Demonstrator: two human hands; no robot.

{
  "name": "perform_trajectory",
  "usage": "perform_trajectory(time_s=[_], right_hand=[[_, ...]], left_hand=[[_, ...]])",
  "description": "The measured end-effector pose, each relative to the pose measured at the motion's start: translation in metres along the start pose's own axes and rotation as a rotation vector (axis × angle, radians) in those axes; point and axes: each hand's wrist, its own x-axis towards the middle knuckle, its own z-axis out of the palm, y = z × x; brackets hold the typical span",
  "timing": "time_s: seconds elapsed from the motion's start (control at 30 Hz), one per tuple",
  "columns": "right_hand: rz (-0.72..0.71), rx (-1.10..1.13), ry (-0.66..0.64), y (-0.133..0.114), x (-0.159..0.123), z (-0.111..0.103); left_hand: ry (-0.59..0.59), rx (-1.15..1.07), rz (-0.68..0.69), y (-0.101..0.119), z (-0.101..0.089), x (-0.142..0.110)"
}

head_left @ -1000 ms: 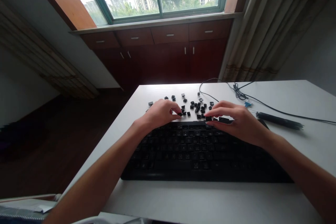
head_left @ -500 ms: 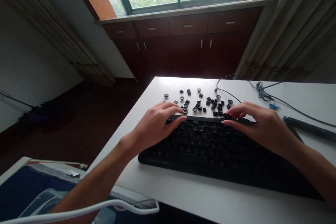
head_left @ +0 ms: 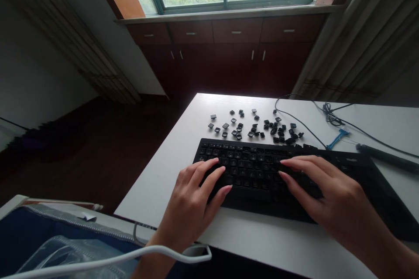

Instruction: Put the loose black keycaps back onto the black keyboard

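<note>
A black keyboard [head_left: 252, 194] lies on the white table, and some of its key positions look bare. My left hand [head_left: 194, 196] rests over the keyboard's left end with its fingers apart and nothing in them. Over the right-middle keys hovers or rests my right hand [head_left: 330, 187]; its thumb and forefinger are apart, and I see nothing between them. Just beyond the keyboard's far edge several loose black keycaps [head_left: 225, 126] are scattered, with a denser cluster [head_left: 274, 128] towards the right. A small blue tool [head_left: 338, 138] lies behind the keyboard, left of a dark bar [head_left: 389, 158].
A black cable [head_left: 332, 115] runs in coils across the white table [head_left: 150, 174] at the far right. At lower left stands a blue-lined basket [head_left: 42, 226] with clear plastic in it and a white rail [head_left: 108, 263]. Beyond the table are wooden cabinets [head_left: 216, 65].
Both hands have drawn back from the keyboard's far edge to lie over the keys, the left one lower. The keyboard's left end has swung away from me. The blue tool is now more visible.
</note>
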Motion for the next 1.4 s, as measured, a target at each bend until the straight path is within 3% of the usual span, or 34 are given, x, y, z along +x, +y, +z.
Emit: perform_trajectory(time_s=[0.17,0.33,0.43,0.5,0.63,0.73,0.87,1.1,1.4], right_hand=[[0.062,0.035,0.016,-0.022,-0.02,0.02],[-0.022,0.107,-0.01,-0.034,-0.031,0.034],[-0.059,0.1,-0.067,-0.037,-0.037,0.032],[-0.012,0.077,-0.088,-0.039,-0.039,0.031],[0.064,0.099,-0.041,-0.041,-0.038,0.034],[-0.028,0.166,-0.024,-0.044,-0.036,0.034],[-0.222,0.196,-0.1,-0.05,-0.031,0.026],[-0.272,0.242,-0.141,-0.053,-0.026,0.021],[-0.186,0.166,-0.11,-0.05,-0.031,0.024]], left_hand=[[0.019,0.008,-0.023,0.012,0.003,0.0],[0.027,0.004,-0.048,0.017,0.006,0.002],[0.025,-0.002,-0.058,0.017,0.007,0.002],[0.016,-0.012,-0.062,0.017,0.007,0.002],[0.018,-0.034,-0.071,0.014,0.005,0.0],[0.053,-0.05,-0.095,0.007,0.002,-0.004],[0.053,-0.054,-0.124,0.0,0.0,-0.008],[0.032,-0.045,-0.072,0.006,0.0,-0.005],[0.016,-0.049,-0.033,0.006,-0.002,-0.006]])
